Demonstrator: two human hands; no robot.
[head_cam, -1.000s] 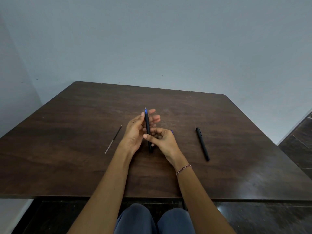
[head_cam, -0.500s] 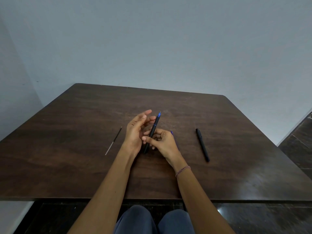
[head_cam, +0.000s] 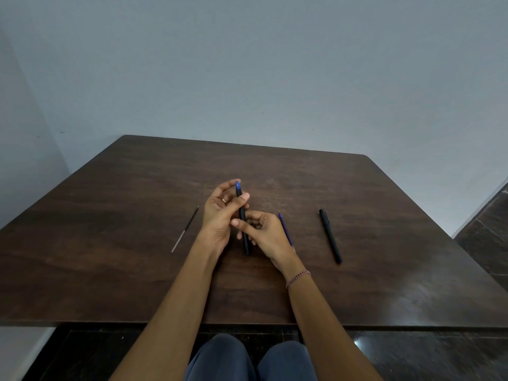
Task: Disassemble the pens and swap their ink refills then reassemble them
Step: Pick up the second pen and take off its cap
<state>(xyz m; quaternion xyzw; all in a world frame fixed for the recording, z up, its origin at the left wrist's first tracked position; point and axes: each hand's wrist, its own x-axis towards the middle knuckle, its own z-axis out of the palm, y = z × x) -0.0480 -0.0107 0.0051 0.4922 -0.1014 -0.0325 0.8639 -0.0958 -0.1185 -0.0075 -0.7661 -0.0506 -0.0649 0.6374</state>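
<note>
A black pen with a blue end (head_cam: 243, 218) stands nearly upright between my hands over the middle of the dark wooden table (head_cam: 110, 265). My left hand (head_cam: 220, 215) pinches its upper part, thumb across the barrel. My right hand (head_cam: 261, 232) grips the lower part with curled fingers. A thin blue refill (head_cam: 284, 226) lies on the table just behind my right hand, partly hidden by it. A thin black refill with a clear end (head_cam: 185, 229) lies left of my left hand. A second black pen (head_cam: 330, 235) lies to the right.
The table meets a pale wall at its far edge. Its near edge runs just above my knees (head_cam: 247, 358). Dark floor tiles (head_cam: 483, 237) show at the right.
The pen tilted right half a second ago and is now swung back near upright, its blue end up by my left fingertips. My left thumb has closed onto the barrel.
</note>
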